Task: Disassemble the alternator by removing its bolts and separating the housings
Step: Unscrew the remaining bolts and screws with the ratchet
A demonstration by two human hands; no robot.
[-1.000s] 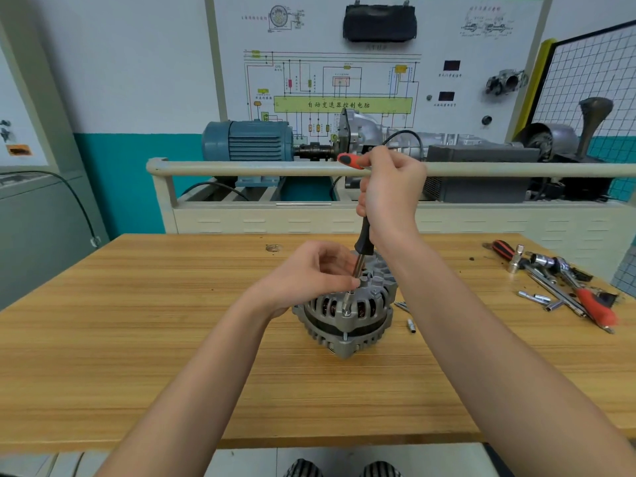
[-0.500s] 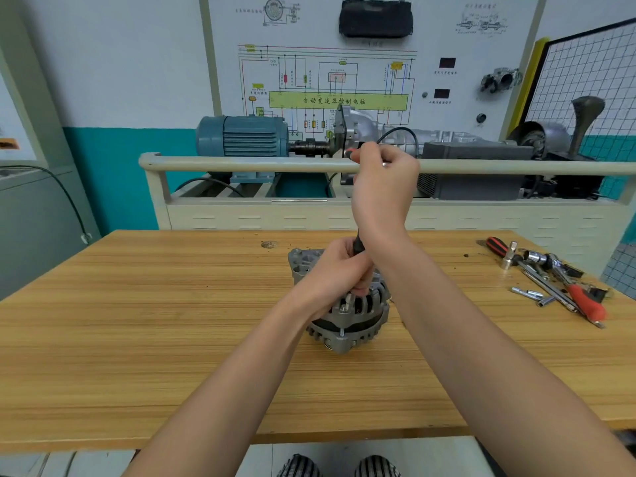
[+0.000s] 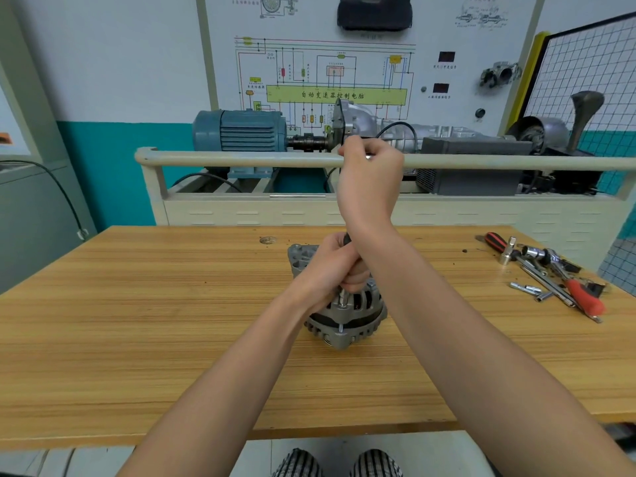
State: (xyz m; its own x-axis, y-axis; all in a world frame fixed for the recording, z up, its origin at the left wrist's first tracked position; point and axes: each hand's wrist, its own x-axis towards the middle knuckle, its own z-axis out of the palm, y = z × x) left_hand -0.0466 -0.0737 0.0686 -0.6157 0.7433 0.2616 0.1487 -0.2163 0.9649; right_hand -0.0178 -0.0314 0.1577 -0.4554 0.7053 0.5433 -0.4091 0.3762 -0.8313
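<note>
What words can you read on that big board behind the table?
"自动变速器控制电脑": black letters on the yellow-green bar in the middle of the wiring diagram board.
The small labels under the two dark displays, the tiny notes beside the wires and the captions by the drawings at the top of the board are too small and blurred to read.
No readable writing shows on the alternator or the tools.

Driver handle hidden inside right hand (image 3: pixel 370 180). Shaft mostly covered by left hand (image 3: pixel 339 266). Alternator (image 3: pixel 347 318) top concealed beneath both.
</note>
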